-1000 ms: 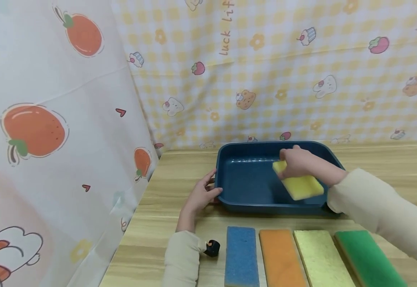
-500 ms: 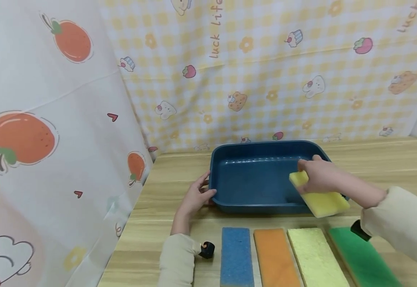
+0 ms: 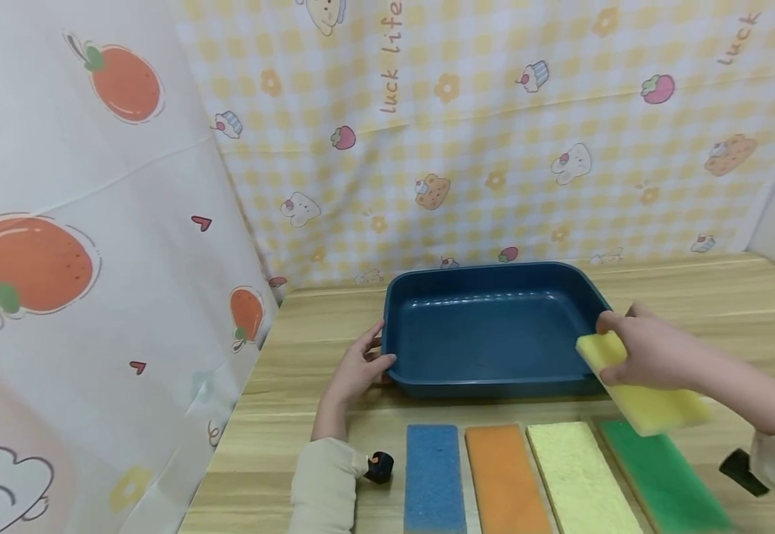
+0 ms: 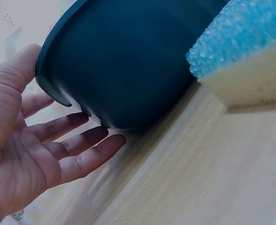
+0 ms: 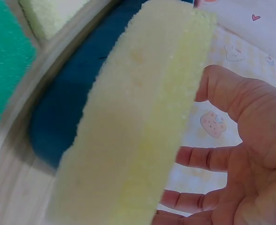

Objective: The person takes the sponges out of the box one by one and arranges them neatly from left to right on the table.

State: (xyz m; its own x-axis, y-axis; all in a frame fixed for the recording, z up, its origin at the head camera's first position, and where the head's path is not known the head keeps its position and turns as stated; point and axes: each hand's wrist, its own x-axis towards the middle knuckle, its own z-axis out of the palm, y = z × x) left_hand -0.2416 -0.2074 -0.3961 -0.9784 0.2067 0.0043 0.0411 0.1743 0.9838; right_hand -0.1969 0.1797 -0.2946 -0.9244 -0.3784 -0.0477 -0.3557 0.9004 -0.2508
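A yellow rectangular sponge is held in my right hand, thumb on one long edge and fingers on the other. It is tilted at the right end of a dark blue rectangular pan, overlapping the near right corner. In the right wrist view the sponge shows a pale broad face and a yellower side. My left hand rests against the pan's left end. In the left wrist view its thumb meets the rim, and the spread, nearly straight fingers touch the outer wall.
In front of the pan lies a row of flat sponge pads: blue, orange, pale yellow and green. A patterned cloth hangs directly behind the wooden table; another cloth covers the left side.
My right hand has carried the yellow sponge rightward and nearer, from over the pan's inside to past its near right corner. The left hand stays at the pan's left end. The head view has shifted slightly.
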